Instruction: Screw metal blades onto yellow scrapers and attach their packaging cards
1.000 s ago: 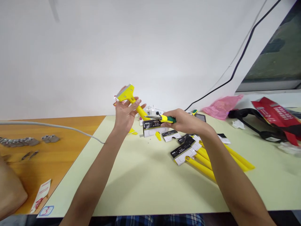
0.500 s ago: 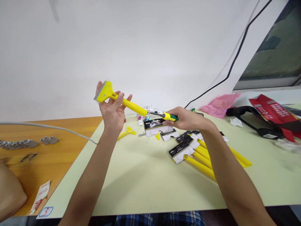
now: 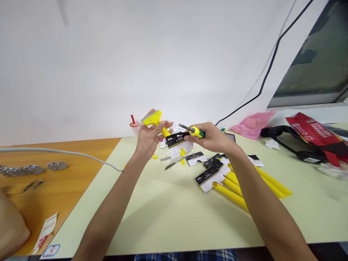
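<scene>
My left hand (image 3: 149, 137) is closed round the neck of a yellow scraper (image 3: 153, 117), its grey blade edge pointing up and left. The scraper's handle runs down to the right and goes behind a black-and-white packaging card (image 3: 178, 142). My right hand (image 3: 210, 136) grips a screwdriver (image 3: 196, 132) with a yellow and green handle, its shaft aimed left. Those same fingers touch the card's upper right corner, which looks pinched. Below the card hangs a thin, shiny strip (image 3: 175, 163) whose kind I cannot make out. A small yellow piece (image 3: 182, 156) shows beside it.
More cards (image 3: 212, 174) and several yellow handles (image 3: 231, 194) lie by my right forearm. A black headset-like band (image 3: 292, 143), a red package (image 3: 317, 132) and a pink bag (image 3: 252, 125) are at right. A cup with a red straw (image 3: 135, 127) stands behind my left hand.
The screwdriver tip has come away from the scraper's handle end. My left hand with the scraper has moved right and down. The card has risen and tilted at my right fingers.
</scene>
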The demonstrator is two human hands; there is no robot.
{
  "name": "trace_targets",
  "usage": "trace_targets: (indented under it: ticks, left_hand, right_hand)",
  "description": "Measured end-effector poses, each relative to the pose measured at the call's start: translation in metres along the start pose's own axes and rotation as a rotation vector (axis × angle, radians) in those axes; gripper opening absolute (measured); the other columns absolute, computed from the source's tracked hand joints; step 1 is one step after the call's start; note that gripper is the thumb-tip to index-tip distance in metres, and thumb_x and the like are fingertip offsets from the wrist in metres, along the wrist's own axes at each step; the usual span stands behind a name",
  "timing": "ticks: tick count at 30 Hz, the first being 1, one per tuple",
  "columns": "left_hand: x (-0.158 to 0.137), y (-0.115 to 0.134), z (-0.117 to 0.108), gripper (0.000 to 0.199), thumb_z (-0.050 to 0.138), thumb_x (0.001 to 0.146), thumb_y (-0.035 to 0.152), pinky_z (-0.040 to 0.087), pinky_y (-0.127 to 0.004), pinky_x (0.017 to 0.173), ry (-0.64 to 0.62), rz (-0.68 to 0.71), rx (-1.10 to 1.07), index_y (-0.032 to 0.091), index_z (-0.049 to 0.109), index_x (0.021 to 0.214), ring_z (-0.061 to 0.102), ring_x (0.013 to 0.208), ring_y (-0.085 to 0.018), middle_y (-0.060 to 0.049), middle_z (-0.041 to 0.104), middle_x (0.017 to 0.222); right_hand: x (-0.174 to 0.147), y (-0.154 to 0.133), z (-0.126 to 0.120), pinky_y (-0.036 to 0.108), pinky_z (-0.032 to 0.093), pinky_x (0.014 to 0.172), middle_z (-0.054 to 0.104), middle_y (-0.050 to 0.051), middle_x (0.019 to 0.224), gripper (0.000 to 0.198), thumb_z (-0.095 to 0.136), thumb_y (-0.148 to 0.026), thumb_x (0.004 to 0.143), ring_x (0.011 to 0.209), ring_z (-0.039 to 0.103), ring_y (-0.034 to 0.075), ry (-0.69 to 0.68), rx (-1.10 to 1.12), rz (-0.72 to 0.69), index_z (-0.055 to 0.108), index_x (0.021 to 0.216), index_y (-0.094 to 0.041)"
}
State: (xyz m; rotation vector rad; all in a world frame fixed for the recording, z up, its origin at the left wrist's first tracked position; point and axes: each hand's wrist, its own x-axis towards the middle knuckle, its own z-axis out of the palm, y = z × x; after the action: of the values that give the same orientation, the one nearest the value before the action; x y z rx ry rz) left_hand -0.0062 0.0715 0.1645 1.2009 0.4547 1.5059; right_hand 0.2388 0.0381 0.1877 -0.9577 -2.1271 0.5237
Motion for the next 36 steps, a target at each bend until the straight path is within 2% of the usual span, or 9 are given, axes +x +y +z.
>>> trace_targets:
  ticks: [5,9,14,19,24,29,32,34,36]
  left_hand:
    - [0.008,0.0,-0.016,0.072,0.094,0.085,0.043,0.07,-0.043,0.084,0.025,-0.142,0.103,0.026,0.058,0.145,0.084,0.103,-0.031,-0.014,0.082,0.117]
    - [0.019,-0.009,-0.035,0.065,0.097,0.082,0.04,0.068,-0.035,0.076,0.073,-0.188,0.078,0.022,0.061,0.133,0.084,0.105,-0.031,-0.014,0.083,0.115]
    - [0.027,-0.023,-0.049,0.042,0.097,0.081,0.03,0.065,-0.025,0.075,0.167,-0.16,-0.047,0.019,0.067,0.109,0.081,0.116,-0.027,-0.012,0.083,0.115]
    - [0.026,-0.019,-0.047,0.043,0.098,0.078,0.03,0.065,-0.027,0.074,0.149,-0.158,-0.031,0.019,0.067,0.106,0.082,0.106,-0.024,-0.008,0.083,0.109]
    - [0.023,-0.009,-0.039,0.054,0.1,0.075,0.037,0.064,-0.029,0.076,0.132,-0.16,0.04,0.021,0.063,0.111,0.081,0.088,-0.019,-0.004,0.08,0.098]
    - [0.017,0.006,-0.029,0.059,0.095,0.08,0.047,0.056,-0.027,0.061,0.094,-0.215,0.175,0.021,0.066,0.125,0.074,0.075,-0.017,-0.003,0.077,0.093]
    - [0.012,0.016,-0.025,0.06,0.093,0.081,0.046,0.053,-0.027,0.061,0.011,-0.241,0.26,0.022,0.069,0.13,0.072,0.074,-0.017,-0.004,0.076,0.093]
    - [0.01,0.02,-0.025,0.055,0.094,0.08,0.045,0.05,-0.026,0.06,-0.042,-0.246,0.3,0.022,0.072,0.125,0.069,0.071,-0.016,-0.003,0.074,0.091]
    - [0.008,0.022,-0.026,0.044,0.095,0.077,0.044,0.045,-0.025,0.057,-0.088,-0.233,0.35,0.02,0.076,0.108,0.062,0.065,-0.013,-0.001,0.07,0.083]
  right_hand:
    - [0.0,0.0,0.001,0.029,0.028,0.061,0.045,-0.004,0.071,0.033,0.07,-0.044,0.097,0.067,0.035,0.013,0.03,-0.014,-0.035,0.061,0.077,-0.02]
    - [0.0,0.0,0.003,0.029,0.029,0.06,0.046,-0.004,0.069,0.036,0.071,-0.045,0.098,0.066,0.036,0.013,0.108,-0.009,-0.061,0.058,0.074,-0.02]
    - [0.001,-0.004,0.01,0.03,0.04,0.065,0.067,0.0,0.074,0.02,0.074,-0.037,0.095,0.069,0.055,0.016,0.198,0.045,-0.082,0.071,0.085,-0.02]
    - [0.001,-0.008,0.015,0.029,0.041,0.067,0.072,0.001,0.076,0.01,0.068,-0.025,0.089,0.068,0.056,0.016,0.311,-0.077,-0.106,0.077,0.091,-0.02]
    - [0.001,-0.01,0.019,0.028,0.042,0.069,0.077,0.001,0.085,0.025,0.057,-0.011,0.081,0.071,0.059,0.016,0.344,-0.183,-0.194,0.078,0.093,-0.021]
    - [0.003,-0.005,0.025,0.029,0.04,0.067,0.077,0.001,0.083,0.021,0.058,-0.009,0.082,0.069,0.058,0.016,0.356,-0.238,-0.221,0.073,0.088,-0.022]
    - [0.004,-0.002,0.027,0.029,0.038,0.065,0.076,0.0,0.081,0.024,0.057,-0.005,0.079,0.066,0.056,0.015,0.362,-0.236,-0.254,0.071,0.086,-0.022]
    - [0.004,-0.003,0.028,0.029,0.038,0.065,0.076,0.0,0.082,0.024,0.056,-0.003,0.078,0.066,0.057,0.015,0.35,-0.232,-0.261,0.069,0.085,-0.022]
    - [0.005,-0.004,0.028,0.029,0.039,0.065,0.077,0.001,0.085,0.022,0.057,-0.003,0.08,0.068,0.058,0.015,0.336,-0.225,-0.269,0.067,0.084,-0.022]
